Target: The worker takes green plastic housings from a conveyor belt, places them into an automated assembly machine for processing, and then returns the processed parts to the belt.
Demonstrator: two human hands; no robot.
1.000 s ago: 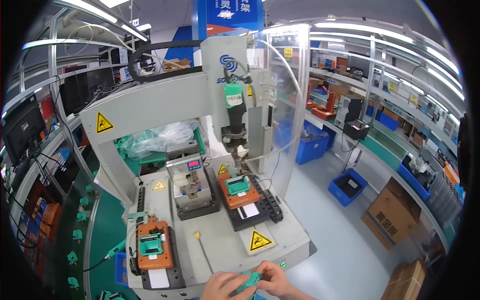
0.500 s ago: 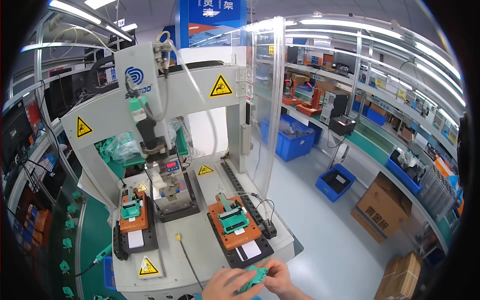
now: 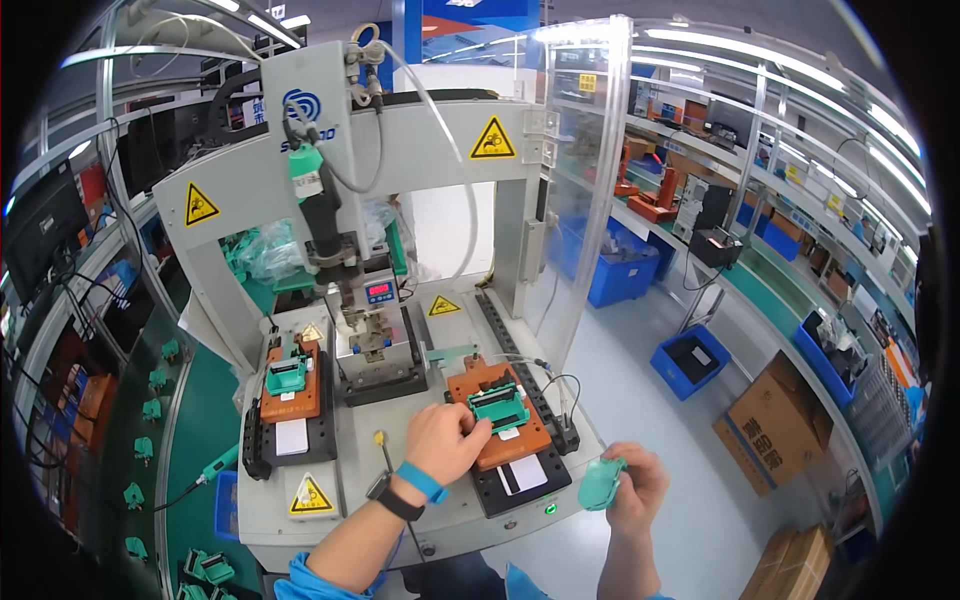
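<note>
My left hand (image 3: 447,440) reaches to the right-hand orange fixture (image 3: 480,382), its fingers curled at the left edge of a green plastic housing (image 3: 500,407) seated there. The fingertips are partly hidden, so what they pinch is unclear. A pale green lever (image 3: 452,353) of this fixture points left, off the housing. Out past the machine's front right corner, my right hand (image 3: 637,490) pinches another green plastic housing (image 3: 600,484) between thumb and fingers. A second orange fixture (image 3: 303,400) on the left carries a similar green part (image 3: 287,376).
The grey press machine (image 3: 350,170) spans the fixtures, with a green screwdriver head (image 3: 308,180) above. A clear plastic panel (image 3: 590,200) stands at the right. Several green parts (image 3: 143,450) line the left belt. A cable with a yellow tip (image 3: 380,438) lies between the fixtures.
My hands have separated: the left went forward to the right-hand fixture, the right moved rightward with the green housing. The fixture's lever has swung left off the seated housing. The view has shifted.
</note>
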